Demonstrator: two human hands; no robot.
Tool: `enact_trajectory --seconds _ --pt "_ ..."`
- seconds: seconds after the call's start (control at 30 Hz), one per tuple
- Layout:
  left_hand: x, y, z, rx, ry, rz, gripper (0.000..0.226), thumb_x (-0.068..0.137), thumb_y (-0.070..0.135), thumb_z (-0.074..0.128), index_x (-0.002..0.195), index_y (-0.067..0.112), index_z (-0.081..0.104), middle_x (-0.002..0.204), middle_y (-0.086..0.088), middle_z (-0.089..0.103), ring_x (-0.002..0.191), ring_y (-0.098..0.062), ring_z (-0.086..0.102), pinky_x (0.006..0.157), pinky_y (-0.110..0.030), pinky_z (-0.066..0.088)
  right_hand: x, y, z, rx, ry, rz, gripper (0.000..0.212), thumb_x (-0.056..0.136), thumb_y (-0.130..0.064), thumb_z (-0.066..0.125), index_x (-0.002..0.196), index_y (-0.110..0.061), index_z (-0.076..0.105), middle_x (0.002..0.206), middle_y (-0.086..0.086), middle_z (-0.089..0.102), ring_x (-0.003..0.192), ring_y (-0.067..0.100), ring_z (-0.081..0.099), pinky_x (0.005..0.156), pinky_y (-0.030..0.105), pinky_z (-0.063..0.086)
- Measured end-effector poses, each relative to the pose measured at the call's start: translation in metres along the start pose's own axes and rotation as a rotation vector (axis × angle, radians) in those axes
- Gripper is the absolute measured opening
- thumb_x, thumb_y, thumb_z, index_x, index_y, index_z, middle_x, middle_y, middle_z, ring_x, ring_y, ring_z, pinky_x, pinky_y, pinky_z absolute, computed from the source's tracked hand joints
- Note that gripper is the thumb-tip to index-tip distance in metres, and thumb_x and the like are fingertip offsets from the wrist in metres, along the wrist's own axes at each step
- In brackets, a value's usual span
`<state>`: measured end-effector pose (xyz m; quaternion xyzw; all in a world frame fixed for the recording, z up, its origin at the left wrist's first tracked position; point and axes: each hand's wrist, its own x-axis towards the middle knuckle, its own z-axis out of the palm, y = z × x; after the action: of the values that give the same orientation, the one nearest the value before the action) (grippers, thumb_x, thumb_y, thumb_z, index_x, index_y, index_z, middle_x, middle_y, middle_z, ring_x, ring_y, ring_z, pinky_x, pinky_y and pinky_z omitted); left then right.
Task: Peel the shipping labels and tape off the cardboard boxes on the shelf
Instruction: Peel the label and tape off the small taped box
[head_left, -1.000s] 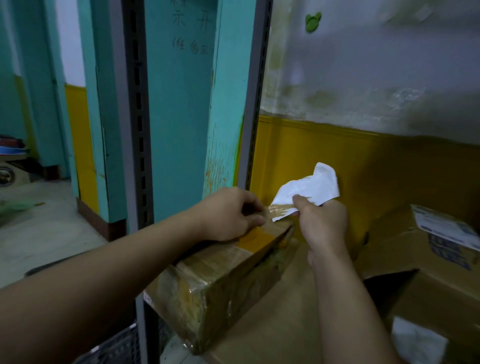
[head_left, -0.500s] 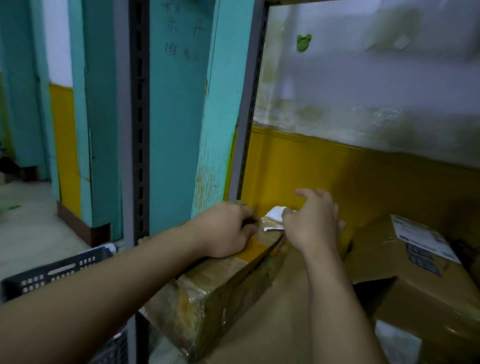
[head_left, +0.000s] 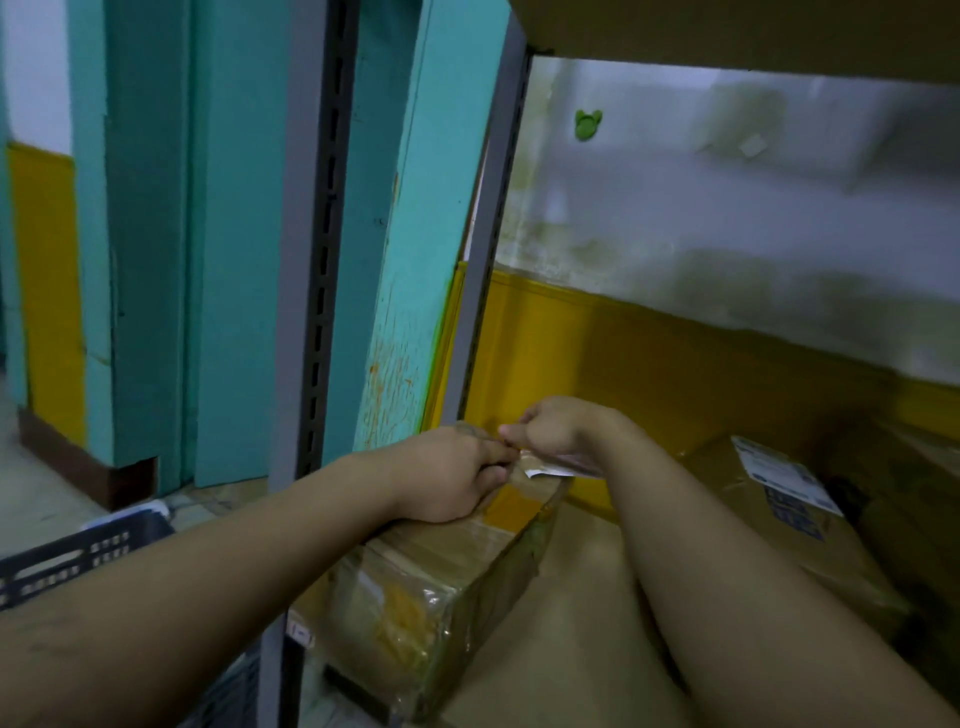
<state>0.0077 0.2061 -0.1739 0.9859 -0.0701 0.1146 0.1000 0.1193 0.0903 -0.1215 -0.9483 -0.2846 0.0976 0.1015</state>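
Note:
A long cardboard box (head_left: 441, 587) wrapped in shiny tape lies on the shelf board (head_left: 571, 639), its near end jutting past the front edge. My left hand (head_left: 447, 475) rests curled on the box's far top end and holds it down. My right hand (head_left: 556, 426) meets it there, fingers curled, pinching at the box's far edge. A white peeled label (head_left: 556, 470) sticks out under my right wrist; I cannot tell exactly how much of it the hand grips. A second cardboard box (head_left: 810, 530) at the right carries a white and blue shipping label (head_left: 784, 480).
Grey slotted shelf uprights (head_left: 317, 291) stand at the left, a teal pillar (head_left: 415, 260) behind them. An upper shelf board (head_left: 727, 31) hangs overhead. A dark plastic crate (head_left: 78, 556) sits on the floor at the lower left. The yellow and white wall backs the shelf.
My right hand has lowered the white label from above the box to its far edge and curled over it beside my left hand. The view has tilted up.

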Motion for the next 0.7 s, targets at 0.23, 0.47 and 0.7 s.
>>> enact_trajectory --seconds 0.23,0.47,0.7 --pt "0.001 0.002 0.005 -0.005 0.055 0.013 0.042 0.105 0.029 0.039 0.145 0.018 0.046 0.148 -0.005 0.048 0.136 -0.024 0.039 0.110 -0.031 0.032 -0.016 0.007 -0.034 0.076 0.057 -0.093 0.043 0.081 -0.040 0.076 0.113 -0.012 0.070 0.106 0.000 0.061 0.102 0.017 0.055 0.076 0.027 0.043" --pt "0.001 0.000 0.011 0.010 0.087 0.025 0.042 0.105 0.029 0.037 0.144 0.019 0.047 0.143 -0.006 0.052 0.131 -0.026 0.043 0.109 -0.036 0.034 -0.024 0.002 -0.028 -0.203 0.044 0.006 0.060 0.089 -0.058 0.058 0.110 -0.002 0.066 0.105 0.010 0.063 0.091 0.023 0.055 0.075 0.031 0.043" --pt "0.003 -0.002 0.014 0.010 0.095 0.015 0.044 0.105 0.031 0.036 0.147 0.024 0.044 0.148 -0.002 0.048 0.136 -0.026 0.040 0.111 -0.040 0.035 -0.022 0.000 -0.029 -0.129 -0.012 -0.003 0.020 0.086 -0.030 0.072 0.087 -0.011 0.067 0.081 0.002 0.061 0.088 0.021 0.057 0.073 0.030 0.044"
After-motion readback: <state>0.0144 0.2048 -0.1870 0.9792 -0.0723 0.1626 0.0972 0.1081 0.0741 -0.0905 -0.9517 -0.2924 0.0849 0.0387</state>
